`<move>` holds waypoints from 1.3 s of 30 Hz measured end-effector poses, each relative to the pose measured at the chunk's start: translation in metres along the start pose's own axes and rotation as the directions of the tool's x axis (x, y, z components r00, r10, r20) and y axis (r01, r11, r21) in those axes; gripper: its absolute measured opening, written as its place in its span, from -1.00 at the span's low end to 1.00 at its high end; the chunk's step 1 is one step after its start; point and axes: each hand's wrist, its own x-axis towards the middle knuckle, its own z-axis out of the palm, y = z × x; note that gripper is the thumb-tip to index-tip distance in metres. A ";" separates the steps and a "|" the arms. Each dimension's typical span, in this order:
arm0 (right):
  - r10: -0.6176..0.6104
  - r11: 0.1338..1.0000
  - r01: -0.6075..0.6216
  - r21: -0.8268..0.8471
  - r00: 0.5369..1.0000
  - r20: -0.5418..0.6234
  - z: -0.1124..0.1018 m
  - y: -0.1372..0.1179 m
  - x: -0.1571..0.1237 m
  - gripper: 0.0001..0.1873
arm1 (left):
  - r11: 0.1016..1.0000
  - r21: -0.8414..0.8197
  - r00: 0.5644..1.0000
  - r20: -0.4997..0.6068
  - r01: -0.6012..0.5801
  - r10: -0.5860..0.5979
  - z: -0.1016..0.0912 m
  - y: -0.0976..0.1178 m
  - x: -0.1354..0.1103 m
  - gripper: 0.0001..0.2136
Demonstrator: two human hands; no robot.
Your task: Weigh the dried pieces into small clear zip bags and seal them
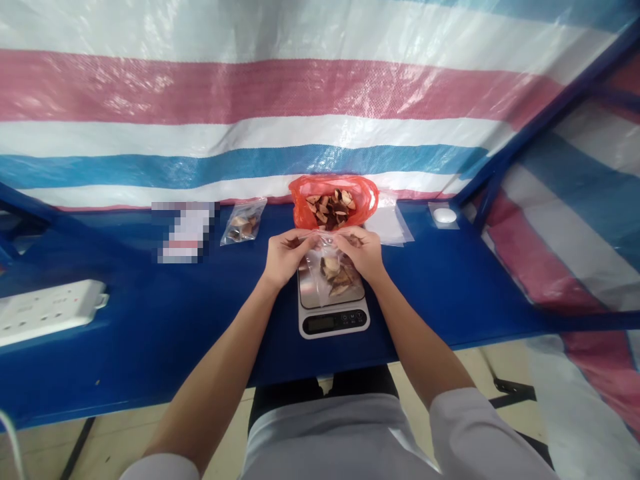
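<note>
Both hands pinch the top edge of a clear zip bag [331,270] with several brown-and-cream dried slices inside. My left hand [287,255] grips the edge on the left, fingers closed. My right hand [363,250] is closed on the same edge at the right, close to the left thumb. Under the bag sits a kitchen scale [333,323] with a steel plate and a dark display. Whether the bag rests on the plate or hangs just over it, I cannot tell. Behind the hands stands an open red plastic bag [373,200] full of similar dried slices.
Left of the red bag lies another filled zip bag [244,221], beside a blurred-out item [187,232]. Flat clear bags [393,223] lie to the right, with a small packet holding a white oval thing [444,216] farther over. A power strip [53,308] occupies the blue table's [200,320] left side.
</note>
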 end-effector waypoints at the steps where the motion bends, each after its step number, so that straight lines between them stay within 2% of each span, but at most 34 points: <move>1: -0.001 1.000 0.001 -0.010 1.000 0.012 0.000 0.000 0.000 -0.76 | 1.000 -0.003 1.000 0.010 -0.010 0.010 -0.001 0.000 0.000 -0.68; 7: 0.026 0.999 -0.027 0.030 1.000 0.017 -0.001 0.000 0.000 -0.75 | 1.000 0.004 1.000 0.013 -0.005 0.004 -0.003 0.001 0.002 -0.72; 13: 0.071 0.995 -0.074 0.062 0.997 0.040 0.001 -0.004 -0.001 -0.64 | 0.999 0.051 1.000 -0.018 -0.017 0.018 -0.004 0.004 0.005 -0.65; 18: 0.099 0.992 -0.104 0.078 0.993 0.069 -0.004 -0.005 0.002 -0.62 | 0.997 0.069 0.999 0.029 -0.019 0.017 -0.009 0.005 0.009 -0.61; 27: 0.071 0.994 -0.071 0.087 0.997 0.014 -0.005 -0.004 0.004 -0.64 | 0.997 0.076 0.991 0.134 -0.031 0.021 -0.007 0.011 0.023 -0.60; 36: 0.141 0.987 -0.144 0.070 0.988 0.056 -0.004 -0.002 0.002 -0.68 | 0.996 0.080 0.992 0.122 -0.046 0.036 -0.008 0.009 0.015 -0.64; 39: 0.143 0.986 -0.144 0.084 0.990 0.018 -0.005 -0.001 0.004 -0.64 | 0.997 0.073 0.995 0.100 -0.026 0.019 -0.010 0.006 0.015 -0.64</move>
